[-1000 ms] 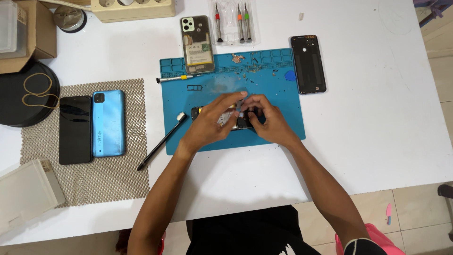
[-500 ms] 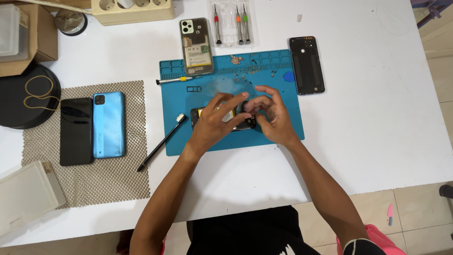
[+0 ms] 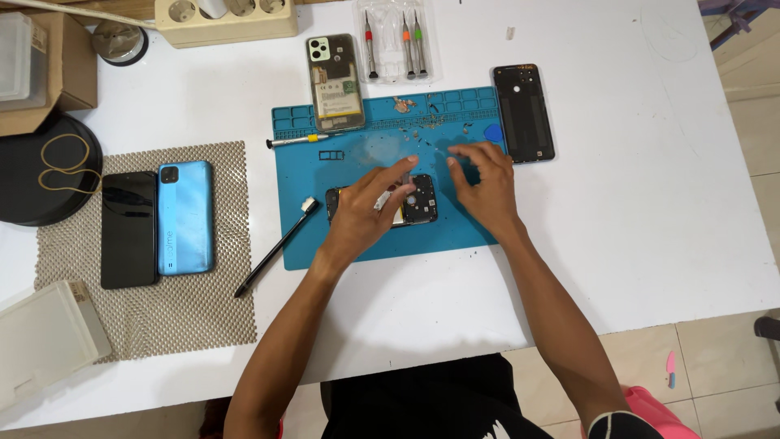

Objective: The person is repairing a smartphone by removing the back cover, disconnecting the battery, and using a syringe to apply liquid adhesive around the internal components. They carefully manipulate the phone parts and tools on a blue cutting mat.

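A dismantled black phone point(image 3: 423, 203) lies with its back off in the middle of the blue repair mat point(image 3: 325, 236). My left hand point(image 3: 366, 213) lies over the phone's left part, its fingertips pinched at the phone's upper edge. Whether they hold a small part is hidden. My right hand point(image 3: 481, 183) hovers just right of the phone with fingers spread, holding nothing. Tiny screws and bits lie scattered on the mat above both hands.
A second opened phone point(image 3: 335, 81), a black back cover point(image 3: 524, 114), a blue pick point(image 3: 493, 132), cased screwdrivers point(image 3: 394, 41), a small driver point(image 3: 296, 141) and a black brush tool point(image 3: 276, 248) ring the mat. Left: blue phone point(image 3: 185, 218) and black phone point(image 3: 128, 229) on mesh, black tray point(image 3: 24, 199), boxes.
My right hand has come off the dismantled phone and shifted right with fingers spread. My left hand stays on the phone, its fingers moved up to the top edge.
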